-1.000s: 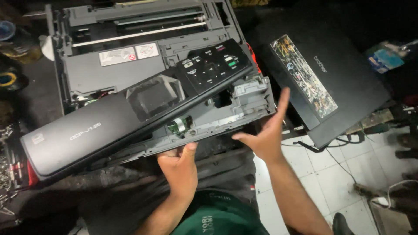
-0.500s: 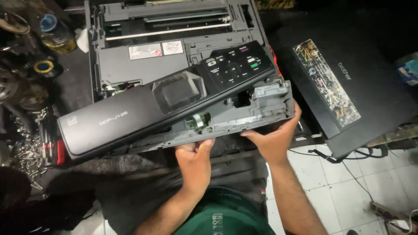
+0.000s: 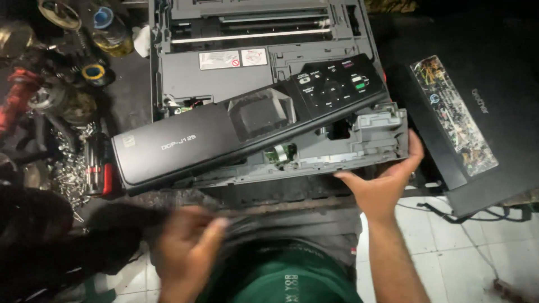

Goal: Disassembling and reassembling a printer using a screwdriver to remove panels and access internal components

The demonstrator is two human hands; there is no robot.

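1. Printer front panel (image 3: 247, 132), dark grey with a control keypad at its right end, is seen lying slantwise across the open printer body (image 3: 224, 67); its long axis rises from lower left to upper right.
2. Right hand (image 3: 382, 182) is pressed, fingers spread, against the light grey frame (image 3: 359, 148) under the panel's right end, supporting it from below.
3. Left hand (image 3: 188, 252) is blurred, apart from the panel and below its middle; its degree of opening cannot be told. The right hand is the nearer.
4. Black scanner lid (image 3: 483, 123) lies to the right.
5. Loose screws (image 3: 70, 174) and tape rolls (image 3: 95, 73) clutter the dark desk (image 3: 132, 106) at left; white floor tiles (image 3: 449, 241) show below.
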